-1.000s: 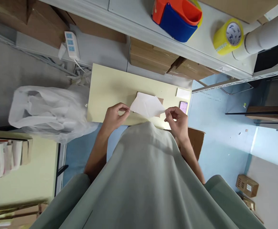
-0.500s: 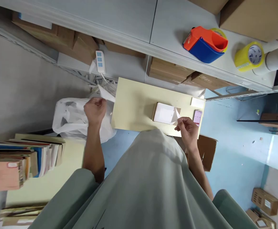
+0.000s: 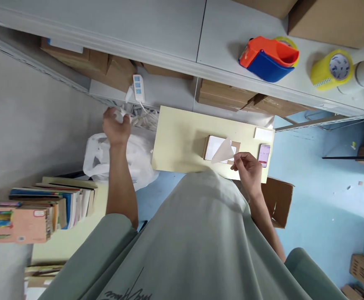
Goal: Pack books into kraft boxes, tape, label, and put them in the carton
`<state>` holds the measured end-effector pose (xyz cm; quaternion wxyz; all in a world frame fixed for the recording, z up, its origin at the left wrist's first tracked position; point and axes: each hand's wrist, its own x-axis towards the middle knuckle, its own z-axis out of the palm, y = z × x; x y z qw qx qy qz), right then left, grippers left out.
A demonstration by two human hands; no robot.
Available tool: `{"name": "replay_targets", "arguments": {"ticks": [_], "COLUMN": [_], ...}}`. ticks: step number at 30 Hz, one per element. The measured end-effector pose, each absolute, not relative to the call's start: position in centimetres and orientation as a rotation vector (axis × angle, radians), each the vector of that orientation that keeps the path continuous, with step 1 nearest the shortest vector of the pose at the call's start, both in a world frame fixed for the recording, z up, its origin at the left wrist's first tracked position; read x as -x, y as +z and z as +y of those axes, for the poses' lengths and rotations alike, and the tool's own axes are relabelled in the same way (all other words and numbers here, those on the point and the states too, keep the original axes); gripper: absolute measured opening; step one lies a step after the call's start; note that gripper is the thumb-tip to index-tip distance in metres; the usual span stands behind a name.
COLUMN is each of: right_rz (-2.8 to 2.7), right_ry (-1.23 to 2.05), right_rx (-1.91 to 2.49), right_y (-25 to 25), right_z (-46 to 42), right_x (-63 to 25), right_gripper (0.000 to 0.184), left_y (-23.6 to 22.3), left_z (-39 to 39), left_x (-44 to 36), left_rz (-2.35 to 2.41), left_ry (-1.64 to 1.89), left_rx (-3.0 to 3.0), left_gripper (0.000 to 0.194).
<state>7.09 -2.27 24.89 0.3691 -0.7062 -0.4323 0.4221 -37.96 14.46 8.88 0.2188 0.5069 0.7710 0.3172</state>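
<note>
My right hand (image 3: 247, 171) pinches the corner of a thin white paper sheet (image 3: 223, 152), which slants over a small cardboard box (image 3: 206, 148). On the box's top lies a white label (image 3: 212, 144), partly covered by the sheet. The box rests on a pale yellow board (image 3: 177, 139). Out to the left, my left hand (image 3: 116, 127) is open, its thumb and fingers curved apart. White scraps (image 3: 121, 113) show just behind its fingertips; contact with them is unclear. Below that hand sits a white plastic bag (image 3: 138, 160).
A phone (image 3: 263, 155) and a white card (image 3: 263, 134) lie at the board's right end. Above runs a grey shelf (image 3: 169, 37) with a tape dispenser (image 3: 268, 60) and a yellow tape roll (image 3: 332, 70). A power strip (image 3: 138, 88) is behind the bag; books (image 3: 57, 208) stand lower left.
My left hand has moved toward the shelf and opened from its pinch on a white paper piece. The sheet in my right hand now extends further left over the box.
</note>
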Motion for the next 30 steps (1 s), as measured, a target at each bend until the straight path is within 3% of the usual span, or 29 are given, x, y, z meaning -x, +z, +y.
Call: {"name": "replay_targets", "arguments": {"ticks": [2,6,9,13,19,30], "right_rz": [-1.112,-1.152,-1.251,-1.415,-1.574,-1.714], "right_ry": [1.090,1.086,1.018,0.946,0.968,1.090], "right_rx": [1.805,1.783,1.774,1.752,1.650,1.605], "right_y": [24.6,24.0,23.5,23.2,22.5,19.8], "right_z": [-2.2,-2.1,-2.1,-2.4,-3.5,-5.4], "right_x": [-7.8,-9.6,-11.2,-13.2,-15.8,-18.5], "right_gripper": [0.046,0.042,0.036,0.028,0.017,0.018], "left_y": [10.3,14.9,18.8,21.9,21.3,20.1], "left_z": [13.5,9.3,5.0,1.1,-0.5,-3.0], "left_x": [33.7,22.5,14.7,7.4,2.1,-2.3], "left_rz": [2.137,1.689,1.372,1.246,1.337,1.386], "left_ry": [0.912,0.957,0.905,0.798,0.746,0.855], "left_rx": [-1.205,-1.262,-1.261,-1.138,-1.018,-0.794], "left_gripper": [0.053,0.046,0.049,0.040,0.041,0.041]}}
